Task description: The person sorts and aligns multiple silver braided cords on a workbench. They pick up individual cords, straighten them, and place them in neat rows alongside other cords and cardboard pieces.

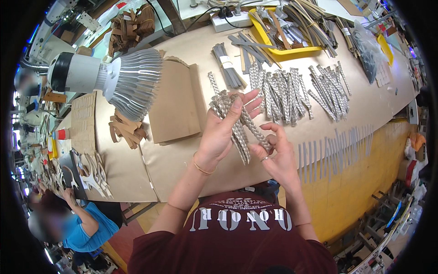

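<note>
A bunch of silvery-beige braided straps (240, 144) lies across my left hand (220, 130), the thumb pressing down on it and the other fingers stretched beneath. One braided strap (253, 129) slants away from the bunch toward my right hand (279, 157), whose thumb and fingers pinch its lower end. Both hands are above the near part of the brown-covered table (182, 157). Beyond them, a pile of similar braided straps (280, 96) lies on the table, with a second pile (332, 93) to its right.
Left of my hands are a large finned lamp (132, 84), brown sheets (175, 102) and brown strips (125, 129). Grey strips (335, 157) line the right front edge. At the back are a grey strip bundle (226, 66) and a yellow tray (296, 51). A co-worker (93, 226) in blue is at left.
</note>
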Available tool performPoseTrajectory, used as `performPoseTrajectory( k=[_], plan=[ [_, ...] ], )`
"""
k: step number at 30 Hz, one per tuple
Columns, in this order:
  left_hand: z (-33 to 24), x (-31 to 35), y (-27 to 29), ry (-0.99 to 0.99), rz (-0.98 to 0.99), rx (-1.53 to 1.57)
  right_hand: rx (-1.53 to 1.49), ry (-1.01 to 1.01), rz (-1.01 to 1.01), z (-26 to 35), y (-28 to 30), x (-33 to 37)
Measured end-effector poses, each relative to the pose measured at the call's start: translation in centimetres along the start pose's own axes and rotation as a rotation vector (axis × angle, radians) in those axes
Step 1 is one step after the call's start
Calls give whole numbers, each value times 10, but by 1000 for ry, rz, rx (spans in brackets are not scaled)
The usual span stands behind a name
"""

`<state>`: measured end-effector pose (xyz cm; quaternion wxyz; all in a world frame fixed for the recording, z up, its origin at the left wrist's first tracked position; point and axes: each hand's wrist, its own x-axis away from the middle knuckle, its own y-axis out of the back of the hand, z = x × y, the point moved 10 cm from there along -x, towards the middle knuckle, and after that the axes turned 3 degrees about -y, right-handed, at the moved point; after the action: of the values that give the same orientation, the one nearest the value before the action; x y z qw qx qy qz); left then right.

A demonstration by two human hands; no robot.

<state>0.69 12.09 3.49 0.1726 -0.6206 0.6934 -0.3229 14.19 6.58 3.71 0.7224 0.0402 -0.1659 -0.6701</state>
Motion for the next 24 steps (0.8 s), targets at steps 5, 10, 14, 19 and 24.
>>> performPoseTrajectory(
  k=[5,10,14,19,24],
  plan=[
    [-9,2,2,-58,35,-187,217,62,-56,15,15,2],
    [-6,0,8,-21,-12,-197,78,-19,71,12,9,0],
    [-6,0,16,-34,-65,-119,53,-45,121,0,-4,6],
    [-2,1,11,1,-7,-144,-199,-154,161,-21,-18,25],
    [-1,-3,1,6,56,-41,-105,-17,148,-5,-7,11]
  ],
)
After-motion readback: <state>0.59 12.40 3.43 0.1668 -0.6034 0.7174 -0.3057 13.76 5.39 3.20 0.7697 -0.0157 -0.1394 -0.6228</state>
